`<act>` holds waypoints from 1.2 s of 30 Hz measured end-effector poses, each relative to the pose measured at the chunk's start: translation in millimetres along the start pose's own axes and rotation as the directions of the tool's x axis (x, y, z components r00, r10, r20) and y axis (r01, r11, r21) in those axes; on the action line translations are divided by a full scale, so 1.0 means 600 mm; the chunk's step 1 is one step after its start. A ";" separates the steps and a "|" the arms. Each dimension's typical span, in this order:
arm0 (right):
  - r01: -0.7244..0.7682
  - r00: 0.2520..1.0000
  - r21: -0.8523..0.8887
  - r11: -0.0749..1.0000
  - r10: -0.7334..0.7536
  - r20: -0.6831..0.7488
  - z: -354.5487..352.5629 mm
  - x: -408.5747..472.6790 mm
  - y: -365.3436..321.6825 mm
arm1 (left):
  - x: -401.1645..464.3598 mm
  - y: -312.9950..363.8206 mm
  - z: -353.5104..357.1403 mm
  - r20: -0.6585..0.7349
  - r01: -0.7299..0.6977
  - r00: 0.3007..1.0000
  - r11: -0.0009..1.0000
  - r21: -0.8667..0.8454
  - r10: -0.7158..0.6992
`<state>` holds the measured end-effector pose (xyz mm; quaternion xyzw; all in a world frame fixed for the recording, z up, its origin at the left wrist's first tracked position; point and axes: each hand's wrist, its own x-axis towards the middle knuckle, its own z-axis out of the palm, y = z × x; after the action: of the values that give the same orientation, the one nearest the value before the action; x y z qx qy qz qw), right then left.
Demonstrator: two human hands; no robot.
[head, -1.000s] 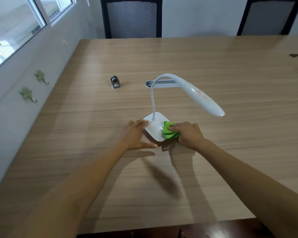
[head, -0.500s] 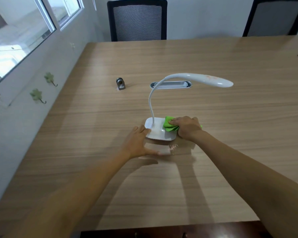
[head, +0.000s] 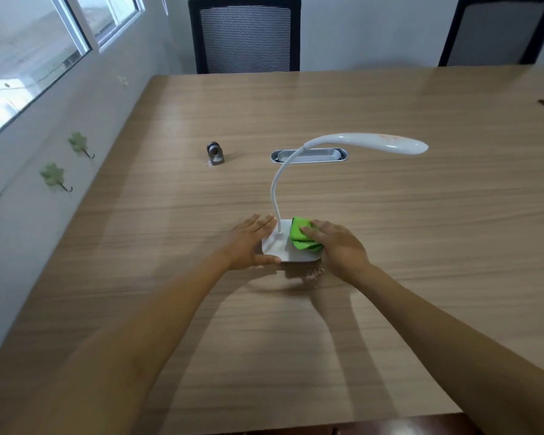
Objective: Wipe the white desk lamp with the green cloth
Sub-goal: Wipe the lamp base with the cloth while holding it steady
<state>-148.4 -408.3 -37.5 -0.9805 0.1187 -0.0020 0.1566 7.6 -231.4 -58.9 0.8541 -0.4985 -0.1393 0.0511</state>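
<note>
The white desk lamp (head: 299,183) stands upright on the wooden bench (head: 390,233): a flat, rounded-square base, a thin neck curving up and over, and a long head reaching out level to the right. The green cloth (head: 300,238), bunched and folded, lies on the base's right half, just beside the neck.

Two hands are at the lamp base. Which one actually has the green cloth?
The right hand presses the crumpled green cloth onto the white desk lamp's square base. The left hand holds no cloth; it lies flat against the base's left edge.
</note>
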 end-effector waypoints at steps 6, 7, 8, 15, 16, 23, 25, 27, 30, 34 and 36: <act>0.075 0.995 0.034 0.997 -0.077 0.056 0.026 -0.005 -0.008 | 0.009 -0.011 0.012 0.006 -0.011 1.000 0.999 -0.044 0.012; 0.156 0.988 -0.020 0.988 -0.156 0.014 0.031 -0.014 -0.004 | 0.011 -0.012 0.014 0.007 -0.006 1.000 0.999 -0.053 0.006; 0.226 0.974 -0.088 0.970 -0.227 -0.002 0.033 -0.027 0.000 | 0.011 -0.012 0.013 0.008 -0.003 1.000 0.999 -0.054 0.003; 0.340 0.923 -0.232 0.912 -0.371 -0.107 -0.012 -0.043 0.004 | 0.015 -0.018 0.015 0.054 -0.017 0.998 0.997 -0.078 0.022; 0.283 0.942 -0.207 0.936 -0.312 -0.124 -0.016 -0.031 -0.008 | 0.014 -0.016 0.013 0.059 -0.034 0.998 0.996 -0.082 0.039; 0.146 0.984 -0.128 0.981 -0.130 0.120 0.011 -0.010 -0.020 | 0.019 -0.021 0.008 0.057 -0.082 0.995 0.996 -0.042 0.084; 0.277 0.961 -0.201 0.939 -0.267 0.077 0.013 -0.029 -0.007 | 0.017 -0.022 0.011 0.051 -0.093 0.994 0.995 -0.033 0.095; 0.377 0.925 -0.254 0.891 -0.374 0.060 0.010 -0.043 0.011 | 0.015 -0.019 0.008 0.057 -0.094 0.994 0.995 -0.018 0.095; 0.344 0.934 -0.217 0.914 -0.357 -0.024 -0.022 -0.030 0.011 | 0.017 -0.021 0.006 0.066 -0.083 0.994 0.997 -0.009 0.083; 0.057 0.998 -0.014 0.998 -0.057 0.015 -0.026 0.019 0.010 | 0.022 -0.027 0.012 0.078 -0.055 0.995 0.998 -0.011 0.055; -0.025 0.994 0.013 1.000 0.024 0.102 -0.014 0.022 0.009 | 0.022 -0.027 0.013 0.077 -0.049 0.996 0.999 -0.002 0.049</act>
<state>-137.0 -418.8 -31.6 -0.9767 0.1227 0.0492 0.1692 24.8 -234.5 -72.4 0.8355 -0.5209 -0.1710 0.0355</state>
